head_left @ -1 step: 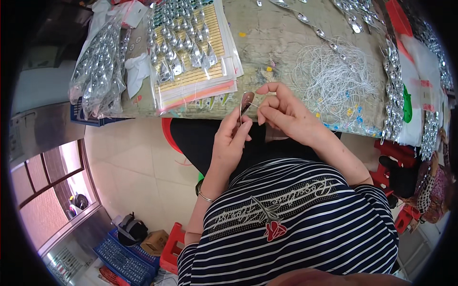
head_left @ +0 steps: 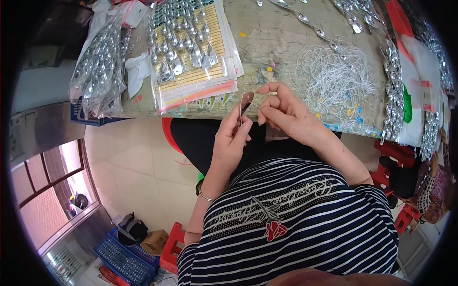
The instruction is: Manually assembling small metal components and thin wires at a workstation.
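Just over the table's near edge, my left hand (head_left: pixel 231 142) is closed on a small, flat, shiny metal piece (head_left: pixel 247 99) with a rounded end pointing up. What lies inside the grip is hidden by my fingers. To the right, my right hand (head_left: pixel 296 118) is pinched with the index finger curled above, on what appears to be a thin white string (head_left: pixel 255 104) that reaches the metal piece. Beyond my right hand lies a loose tangle of white string (head_left: pixel 334 74) on the table.
Plastic-bagged strands of twisted silvery pieces (head_left: pixel 183 43) lie on papers at the back left, beside another clear bag (head_left: pixel 100 71). More silvery strands (head_left: pixel 393 90) hang along the table's right edge, near a green object (head_left: pixel 407 102). A red stool (head_left: pixel 172 248) and blue baskets (head_left: pixel 126 257) stand below left.
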Demonstrator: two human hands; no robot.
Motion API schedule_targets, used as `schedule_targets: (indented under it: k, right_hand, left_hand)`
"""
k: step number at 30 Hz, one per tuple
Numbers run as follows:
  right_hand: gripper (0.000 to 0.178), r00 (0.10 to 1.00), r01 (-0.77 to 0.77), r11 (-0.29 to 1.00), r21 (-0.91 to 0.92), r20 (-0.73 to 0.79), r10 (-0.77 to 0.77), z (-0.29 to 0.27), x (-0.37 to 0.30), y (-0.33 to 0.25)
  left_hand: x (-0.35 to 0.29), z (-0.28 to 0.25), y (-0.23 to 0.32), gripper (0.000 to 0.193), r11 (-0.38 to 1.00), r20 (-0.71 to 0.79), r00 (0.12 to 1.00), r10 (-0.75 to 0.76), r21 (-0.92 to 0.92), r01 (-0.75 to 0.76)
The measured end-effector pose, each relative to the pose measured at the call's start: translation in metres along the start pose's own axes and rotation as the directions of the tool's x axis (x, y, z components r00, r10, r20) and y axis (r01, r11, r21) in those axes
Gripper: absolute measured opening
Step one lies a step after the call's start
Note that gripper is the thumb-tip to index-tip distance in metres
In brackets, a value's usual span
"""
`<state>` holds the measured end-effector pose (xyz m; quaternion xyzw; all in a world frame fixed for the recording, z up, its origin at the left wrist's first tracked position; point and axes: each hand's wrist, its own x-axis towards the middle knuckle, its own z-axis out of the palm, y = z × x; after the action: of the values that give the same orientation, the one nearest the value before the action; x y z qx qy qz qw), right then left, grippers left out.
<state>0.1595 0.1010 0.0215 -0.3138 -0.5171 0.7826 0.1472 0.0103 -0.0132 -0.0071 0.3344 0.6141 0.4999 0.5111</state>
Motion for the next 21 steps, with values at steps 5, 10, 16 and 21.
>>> schedule_targets:
  k: [5,10,16,21]
  right_hand:
    - [0.03,0.997,0.077,0.997,-0.013,-0.025,-0.077,-0.0002,0.0019,0.0062]
    - [0.03,0.997,0.056,0.998,-0.04,-0.042,-0.057,-0.0023,0.0037,0.0072]
    - [0.029,0.998,0.011,1.0,-0.018,-0.064,-0.012,-0.0053,0.0032,0.0053]
    - [0.029,0.997,0.048,0.999,-0.019,-0.059,-0.049,-0.0061,0.0046,0.0054]
  left_hand:
    - [0.0003,0.0015,0.0011,0.051,1.0,0.031,0.999,0.016,0.013,-0.017]
    - [-0.0016,0.0033,-0.0029,0.052,0.999,0.037,0.999,0.031,-0.01,-0.031]
    - [0.0008,0.0064,0.0056,0.053,0.999,0.06,0.998,0.037,0.008,-0.037]
    - [0.0006,0.0059,0.0052,0.05,0.999,0.059,0.998,0.009,0.035,-0.011]
